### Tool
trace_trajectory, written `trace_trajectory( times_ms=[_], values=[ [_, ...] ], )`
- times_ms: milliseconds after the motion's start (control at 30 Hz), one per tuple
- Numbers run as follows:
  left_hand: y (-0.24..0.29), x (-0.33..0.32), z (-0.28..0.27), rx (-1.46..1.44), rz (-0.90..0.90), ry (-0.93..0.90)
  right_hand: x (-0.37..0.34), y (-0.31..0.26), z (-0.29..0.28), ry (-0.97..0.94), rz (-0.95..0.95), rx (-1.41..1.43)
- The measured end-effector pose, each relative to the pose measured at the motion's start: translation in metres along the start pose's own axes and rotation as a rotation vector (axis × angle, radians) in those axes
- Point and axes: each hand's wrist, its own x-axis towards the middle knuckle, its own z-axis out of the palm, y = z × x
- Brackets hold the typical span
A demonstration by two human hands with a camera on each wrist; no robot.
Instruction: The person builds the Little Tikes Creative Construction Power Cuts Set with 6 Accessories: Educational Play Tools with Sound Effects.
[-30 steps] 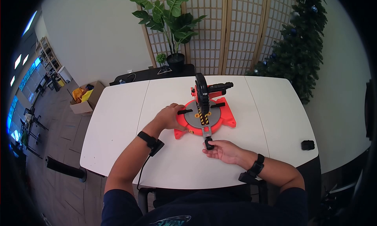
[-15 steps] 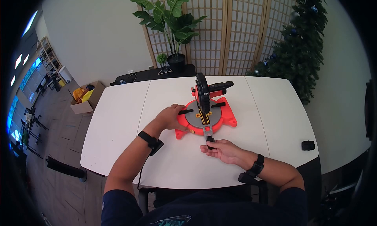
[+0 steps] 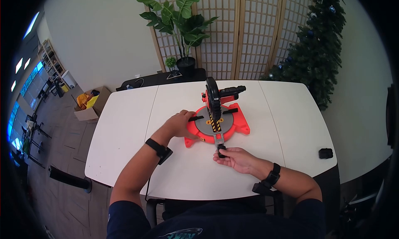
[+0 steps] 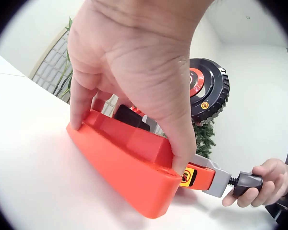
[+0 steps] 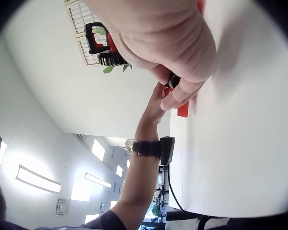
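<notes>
A toy miter saw [image 3: 214, 99] stands on the white table, with an orange base [image 3: 240, 124], a grey round turntable [image 3: 202, 124] and a raised black blade guard. My left hand [image 3: 178, 123] grips the left side of the base, its fingers over the top and its thumb near the front edge. At the front, my right hand [image 3: 239, 159] pinches the black knob [image 4: 249, 182] on its threaded shaft between thumb and fingers. In the right wrist view, most of the knob is hidden behind that hand.
A small black object [image 3: 326, 153] lies at the table's right edge. Behind the table [image 3: 124, 126] are a potted plant [image 3: 185, 64], a lattice screen [image 3: 224, 39] and a decorated tree [image 3: 316, 52]. An open cardboard box [image 3: 92, 108] sits on the floor at left.
My right fingers have shifted slightly around the knob. The saw and my left hand stay in place.
</notes>
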Motion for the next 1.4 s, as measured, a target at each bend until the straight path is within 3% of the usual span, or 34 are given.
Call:
trace_trajectory(
  times_ms=[467,767,1167,1400],
  values=[
    [0.001,0.002,-0.004,0.014,-0.020,-0.013,-0.002,-0.004,0.000,0.016,0.039,0.043],
    [-0.005,0.003,0.000,-0.032,-0.001,0.032,-0.003,-0.008,0.001,0.031,0.002,-0.080],
    [0.001,0.003,-0.004,-0.003,-0.041,-0.028,0.000,-0.009,-0.002,0.004,0.075,0.026],
    [0.001,0.002,-0.003,-0.006,-0.033,-0.011,-0.005,-0.011,0.003,0.014,0.073,-0.084]
  ],
)
